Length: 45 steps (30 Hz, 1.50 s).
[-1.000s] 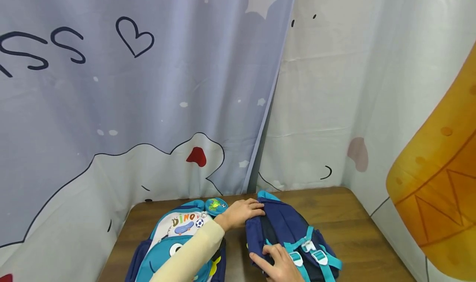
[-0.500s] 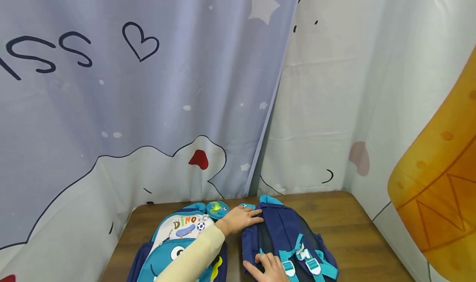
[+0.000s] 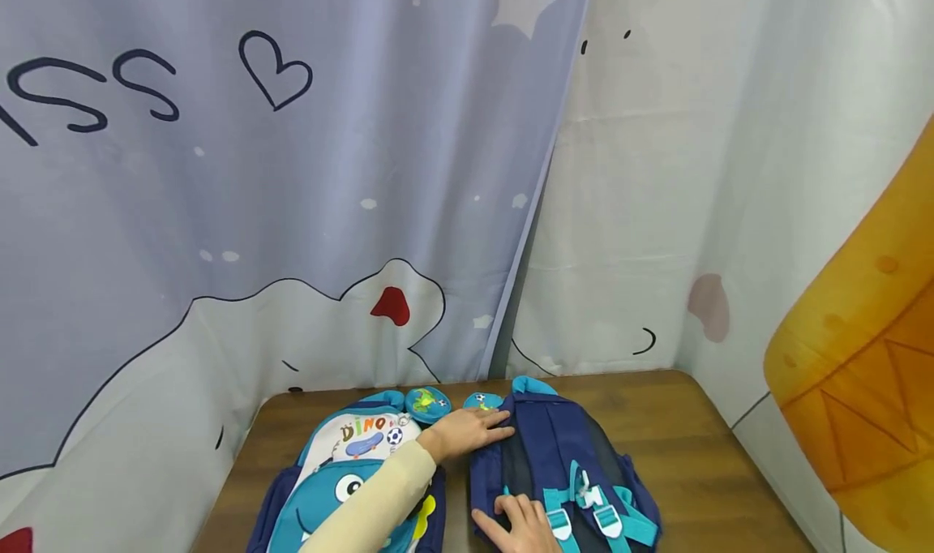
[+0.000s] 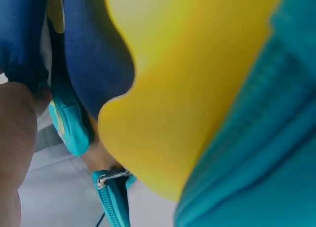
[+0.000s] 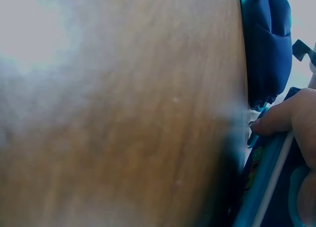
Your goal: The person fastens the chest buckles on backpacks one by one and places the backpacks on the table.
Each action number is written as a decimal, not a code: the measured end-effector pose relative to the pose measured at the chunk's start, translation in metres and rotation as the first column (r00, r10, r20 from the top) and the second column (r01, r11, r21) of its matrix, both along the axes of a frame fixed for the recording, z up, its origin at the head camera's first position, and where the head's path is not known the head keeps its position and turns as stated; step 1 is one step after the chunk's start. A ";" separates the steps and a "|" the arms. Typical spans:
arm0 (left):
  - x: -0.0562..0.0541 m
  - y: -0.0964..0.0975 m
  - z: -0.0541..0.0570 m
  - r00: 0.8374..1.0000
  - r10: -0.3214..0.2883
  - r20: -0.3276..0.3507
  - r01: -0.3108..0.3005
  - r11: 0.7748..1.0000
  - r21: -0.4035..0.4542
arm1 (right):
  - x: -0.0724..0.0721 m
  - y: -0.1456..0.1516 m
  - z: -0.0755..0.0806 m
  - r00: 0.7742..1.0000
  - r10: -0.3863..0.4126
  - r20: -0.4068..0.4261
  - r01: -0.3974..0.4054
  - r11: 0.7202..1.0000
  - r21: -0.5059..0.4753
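In the head view a navy backpack [image 3: 554,439] lies strap side up on the table, its teal straps and white buckles showing. My left hand [image 3: 467,433] grips its upper left edge, fingers over the top; the left wrist view shows the thumb against navy cloth. Lower on the same side, my right hand [image 3: 524,525] holds the bag's edge, its thumb [image 5: 276,119] on the side panel in the right wrist view. Left of it a dinosaur backpack [image 3: 350,472] lies face up beneath my left forearm. The navy backpack's underside is hidden.
Two round teal pieces, a left one [image 3: 427,405] and a right one [image 3: 482,400], lie between the bags' top ends. The wooden table [image 3: 700,456] ends at a printed curtain [image 3: 328,172] behind and at the right.
The navy backpack has shifted a little to the left and turned slightly, with both my hands on it. The right round teal piece has come into view beside my left hand.
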<state>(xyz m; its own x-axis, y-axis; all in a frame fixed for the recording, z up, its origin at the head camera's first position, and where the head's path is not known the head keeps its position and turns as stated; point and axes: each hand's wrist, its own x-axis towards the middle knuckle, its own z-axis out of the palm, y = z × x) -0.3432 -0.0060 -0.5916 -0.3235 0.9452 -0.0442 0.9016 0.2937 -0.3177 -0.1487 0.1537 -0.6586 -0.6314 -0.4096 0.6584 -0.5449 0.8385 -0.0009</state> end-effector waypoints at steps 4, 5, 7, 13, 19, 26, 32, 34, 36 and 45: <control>0.000 -0.008 0.002 0.998 0.001 0.065 -0.004 0.999 0.045 | -0.002 0.001 -0.001 0.999 0.034 0.035 -0.034 0.999 0.008; 0.000 -0.009 0.002 0.998 -0.004 0.068 0.001 0.999 0.055 | -0.003 0.002 -0.001 0.998 0.044 0.034 -0.045 0.999 0.011; 0.001 -0.010 0.001 0.998 -0.010 0.066 0.005 0.998 0.070 | -0.004 0.005 -0.002 0.998 0.061 0.034 -0.062 0.998 0.018; 0.003 -0.008 -0.002 0.996 0.021 0.088 -0.028 0.996 0.083 | -0.004 0.009 0.004 0.974 0.094 0.204 -0.104 0.994 0.036; 0.004 -0.001 0.007 0.993 0.086 0.081 -0.094 0.991 0.095 | -0.010 0.020 0.041 0.828 0.237 0.508 -0.245 0.968 -0.052; 0.010 0.011 0.023 0.992 0.098 0.084 -0.108 0.986 0.130 | -0.013 0.051 0.078 0.818 0.312 0.484 -0.327 0.943 -0.054; 0.022 0.020 0.024 0.995 0.070 0.066 -0.079 0.985 0.150 | -0.010 0.078 0.091 0.868 0.338 0.365 -0.320 0.941 -0.111; 0.026 0.024 0.023 0.996 0.053 0.070 -0.063 0.985 0.159 | -0.009 0.087 0.094 0.885 0.348 0.308 -0.326 0.937 -0.123; 0.031 0.028 0.025 0.996 0.035 0.077 -0.047 0.985 0.166 | -0.009 0.095 0.097 0.896 0.364 0.253 -0.337 0.931 -0.142; 0.052 0.051 0.038 0.996 0.014 0.092 -0.036 0.969 0.244 | -0.015 0.128 0.106 0.937 0.302 0.176 -0.262 0.940 -0.219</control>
<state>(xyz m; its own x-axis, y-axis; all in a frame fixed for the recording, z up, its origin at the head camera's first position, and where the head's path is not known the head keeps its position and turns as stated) -0.2917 0.0449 -0.5540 -0.3521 0.9225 0.1580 0.9144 0.3751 -0.1521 -0.1638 0.2816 -0.5525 -0.6370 -0.4711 0.6102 -0.7298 0.6235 -0.2804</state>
